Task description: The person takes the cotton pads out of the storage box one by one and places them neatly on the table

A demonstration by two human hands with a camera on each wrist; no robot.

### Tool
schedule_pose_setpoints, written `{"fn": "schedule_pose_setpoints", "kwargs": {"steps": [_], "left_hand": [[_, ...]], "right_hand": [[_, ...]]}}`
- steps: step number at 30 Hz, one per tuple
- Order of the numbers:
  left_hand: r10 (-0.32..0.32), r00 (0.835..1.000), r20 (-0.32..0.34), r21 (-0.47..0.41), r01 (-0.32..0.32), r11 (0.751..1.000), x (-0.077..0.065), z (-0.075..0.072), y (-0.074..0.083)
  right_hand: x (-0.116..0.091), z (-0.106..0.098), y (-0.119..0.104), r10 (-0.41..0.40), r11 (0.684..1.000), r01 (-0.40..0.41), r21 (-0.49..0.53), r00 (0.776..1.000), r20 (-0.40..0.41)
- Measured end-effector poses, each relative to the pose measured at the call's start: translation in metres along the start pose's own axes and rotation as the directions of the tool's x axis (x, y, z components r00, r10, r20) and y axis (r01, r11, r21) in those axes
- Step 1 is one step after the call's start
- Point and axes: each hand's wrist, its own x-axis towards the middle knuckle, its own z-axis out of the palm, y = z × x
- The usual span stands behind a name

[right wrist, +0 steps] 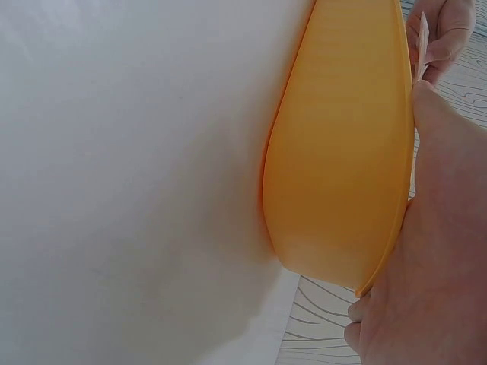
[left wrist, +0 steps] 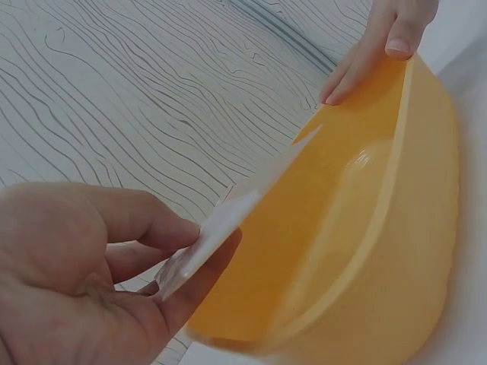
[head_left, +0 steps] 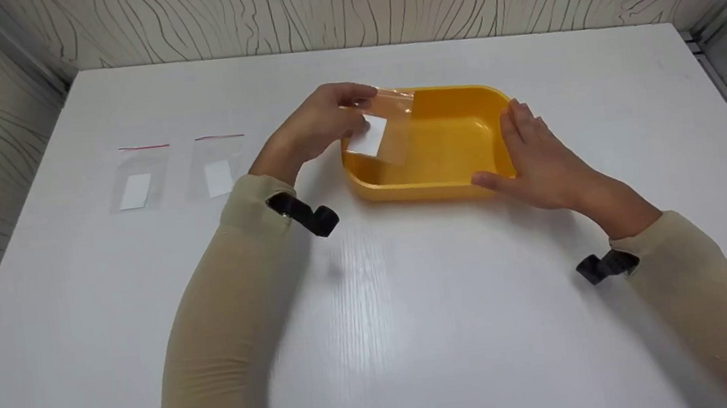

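A clear zip bag (head_left: 397,118) with a white card (head_left: 369,136) inside hangs over the left part of a yellow plastic tub (head_left: 424,191). My left hand (head_left: 325,123) pinches the bag between thumb and fingers, at its left side by the card. The left wrist view shows the bag (left wrist: 228,220) nearly edge-on, above the tub's hollow. At the tub's right end rests my right hand (head_left: 545,163), its fingers straight along the rim and its thumb at the front edge. Its palm lies close along the rim in the right wrist view.
Two more clear zip bags with red strips, a left one (head_left: 157,166) and a right one (head_left: 197,182), lie flat on the white table (head_left: 379,339), each with a white card. A wood-grain panel (head_left: 340,1) stands behind the table's back edge.
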Motion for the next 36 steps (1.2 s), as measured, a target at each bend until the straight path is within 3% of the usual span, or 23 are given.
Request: {"fn": "schedule_pose_setpoints", "kwargs": {"steps": [22, 29, 36], "left_hand": [[-0.043, 0.993, -0.109, -0.041, 0.038, 0.998, -0.018, -0.039, -0.015], [-0.044, 0.99, -0.134, -0.074, 0.035, 0.997, -0.023, -0.049, -0.024], [-0.08, 0.982, -0.173, -0.06, 0.071, 0.996, -0.026, -0.058, -0.035]], "right_hand": [[-0.001, 0.001, 0.001, -0.017, 1.0, 0.017, 0.003, 1.0, -0.013], [-0.002, 0.002, 0.001, -0.018, 1.0, 0.019, 0.015, 1.0, -0.022], [-0.001, 0.002, 0.001, -0.018, 1.0, 0.018, 0.009, 1.0, -0.016]]}}
